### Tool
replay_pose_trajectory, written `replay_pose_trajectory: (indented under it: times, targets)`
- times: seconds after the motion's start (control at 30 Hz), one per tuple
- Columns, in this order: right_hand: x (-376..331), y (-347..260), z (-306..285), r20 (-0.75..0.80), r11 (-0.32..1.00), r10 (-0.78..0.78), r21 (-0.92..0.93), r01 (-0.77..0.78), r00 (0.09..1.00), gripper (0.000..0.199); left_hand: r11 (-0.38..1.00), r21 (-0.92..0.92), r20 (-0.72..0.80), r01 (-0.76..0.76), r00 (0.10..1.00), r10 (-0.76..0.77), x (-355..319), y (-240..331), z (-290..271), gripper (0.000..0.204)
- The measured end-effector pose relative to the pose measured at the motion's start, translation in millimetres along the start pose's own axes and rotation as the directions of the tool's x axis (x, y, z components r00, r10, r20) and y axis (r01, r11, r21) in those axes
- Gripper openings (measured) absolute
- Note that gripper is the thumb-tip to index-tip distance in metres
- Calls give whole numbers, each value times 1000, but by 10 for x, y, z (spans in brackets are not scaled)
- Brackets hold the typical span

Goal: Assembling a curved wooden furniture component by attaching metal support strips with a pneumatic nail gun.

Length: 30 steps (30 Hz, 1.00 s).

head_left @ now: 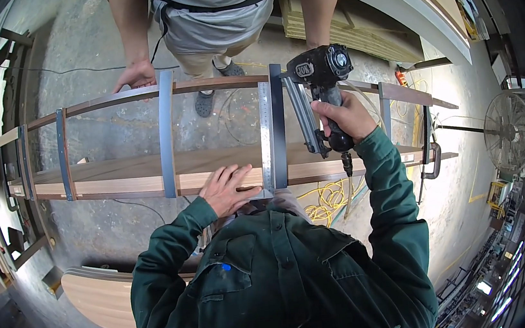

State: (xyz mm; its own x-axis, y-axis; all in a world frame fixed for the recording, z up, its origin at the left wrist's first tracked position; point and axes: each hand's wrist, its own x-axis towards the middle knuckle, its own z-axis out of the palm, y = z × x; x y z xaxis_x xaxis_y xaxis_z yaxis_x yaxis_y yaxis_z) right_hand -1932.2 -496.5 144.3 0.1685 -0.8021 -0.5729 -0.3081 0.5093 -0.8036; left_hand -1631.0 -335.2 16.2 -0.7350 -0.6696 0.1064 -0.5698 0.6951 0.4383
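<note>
Black and silver, a nail gun (324,66) is in the right hand (354,118), whose fingers are wrapped round its grip. It is above the wooden frame, just right of a dark slat (279,130) that crosses from the near beam (122,185) to the far rail (221,84). Its nose is beside the slat's far end; I cannot tell whether the two touch. A hose fitting hangs from the grip's lower end.

The left hand (228,190) lies palm down on the near beam, fingers loosely spread and gripping nothing, thumb pointing toward the foot of a steel square (265,125). That square's long blade runs along the left side of the dark slat. Further left, a paler slat (168,136) also spans the frame.

Opposite, a co-worker's hand (136,76) is at the far rail. A C-clamp (434,162) is near the frame's right end, yellow hose (326,202) lies coiled on the concrete floor (103,130), and a round fan (509,134) stands well apart at right.
</note>
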Motion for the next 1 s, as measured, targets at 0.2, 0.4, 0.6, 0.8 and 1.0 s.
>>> replay_pose_trajectory:
  times: [0.2,0.4,0.6,0.8,1.0]
  targets:
    - [3,-35,-8,1,1000,28,-4,-28,1000,28,1000,-4,0,0,1000,0,-7,-3,17,41]
    - [23,-120,0,6,999,34,-21,-34,999,27,1000,11,-13,5,1000,-5,-7,-3,27,43]
    - [28,-266,14,-3,995,83,-49,-83,997,29,999,31,-9,11,1000,-11,-2,-8,30,43]
    - [-78,-209,-49,-20,998,6,-69,-7,1000,28,1000,-20,-13,12,1000,-12,-18,-21,16,42]
    - [-41,-275,95,34,996,6,-93,-3,999,29,1000,-11,-11,6,1000,-6,-9,-18,21,44]
